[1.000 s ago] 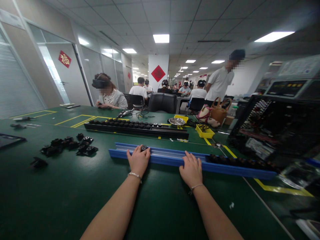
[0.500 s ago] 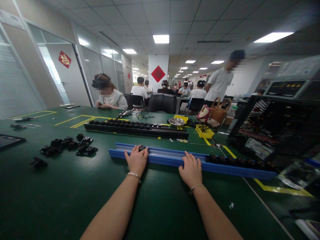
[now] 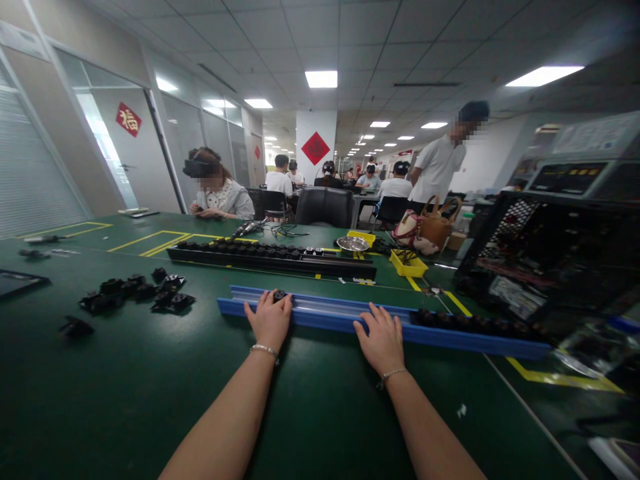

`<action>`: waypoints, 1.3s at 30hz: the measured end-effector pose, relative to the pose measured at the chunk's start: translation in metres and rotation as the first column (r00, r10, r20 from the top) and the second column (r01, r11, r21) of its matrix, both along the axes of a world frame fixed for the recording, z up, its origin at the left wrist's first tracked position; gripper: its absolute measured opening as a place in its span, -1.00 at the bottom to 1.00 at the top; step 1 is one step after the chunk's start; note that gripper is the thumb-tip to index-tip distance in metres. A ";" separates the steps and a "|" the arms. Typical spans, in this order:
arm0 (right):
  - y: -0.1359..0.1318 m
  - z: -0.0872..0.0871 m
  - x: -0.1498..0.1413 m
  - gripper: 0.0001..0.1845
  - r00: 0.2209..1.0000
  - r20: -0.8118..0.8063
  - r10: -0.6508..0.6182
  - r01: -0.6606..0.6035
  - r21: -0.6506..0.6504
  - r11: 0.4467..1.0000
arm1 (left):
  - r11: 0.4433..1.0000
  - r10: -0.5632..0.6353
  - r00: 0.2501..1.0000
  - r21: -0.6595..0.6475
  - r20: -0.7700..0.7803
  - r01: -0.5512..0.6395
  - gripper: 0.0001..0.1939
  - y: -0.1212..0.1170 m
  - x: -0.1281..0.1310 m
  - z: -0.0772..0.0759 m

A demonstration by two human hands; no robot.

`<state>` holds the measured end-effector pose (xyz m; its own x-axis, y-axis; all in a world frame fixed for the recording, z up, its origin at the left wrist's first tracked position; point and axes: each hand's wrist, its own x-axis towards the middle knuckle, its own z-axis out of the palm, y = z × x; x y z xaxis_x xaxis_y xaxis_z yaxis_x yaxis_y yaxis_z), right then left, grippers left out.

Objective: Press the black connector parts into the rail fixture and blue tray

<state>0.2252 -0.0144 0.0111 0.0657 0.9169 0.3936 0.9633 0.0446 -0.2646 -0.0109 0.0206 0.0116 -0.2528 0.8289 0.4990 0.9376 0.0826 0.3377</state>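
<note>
A long blue channel rail [image 3: 320, 321] lies across the green table in front of me. Near its left end, my left hand [image 3: 270, 319] has its fingers around a small round-topped black part [image 3: 279, 295] sitting in the channel; the fingers partly cover it. My right hand [image 3: 381, 340] grips the rail near its middle, fingertips over the channel and thumb at the near side. Several black parts [image 3: 465, 321] stand in a row in the rail's right half. Off to the left, a loose pile of similar black parts [image 3: 145, 291] rests on the table.
Beyond the blue rail lies a black rail [image 3: 270, 261] filled with black parts. Behind it are a metal bowl [image 3: 353, 244] and a yellow tray [image 3: 408, 264]. An open computer case [image 3: 545, 260] stands at the right. A person [image 3: 221, 190] sits across the table.
My left hand has slid left along the blue rail, taking the small black part with it. My right hand has stayed almost in place on the rail.
</note>
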 end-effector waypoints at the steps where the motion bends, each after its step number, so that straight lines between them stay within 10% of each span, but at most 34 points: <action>1: 0.000 0.000 0.000 -0.64 1.000 0.002 -0.001 0.001 0.001 1.000 | 1.000 0.001 1.000 0.006 0.002 -0.001 -0.66 0.000 0.000 -0.001; 39: 0.000 -0.001 -0.001 -0.69 0.999 0.032 -0.019 0.019 0.010 1.000 | 0.992 0.122 0.991 0.015 0.061 -0.123 -0.59 0.002 -0.015 0.003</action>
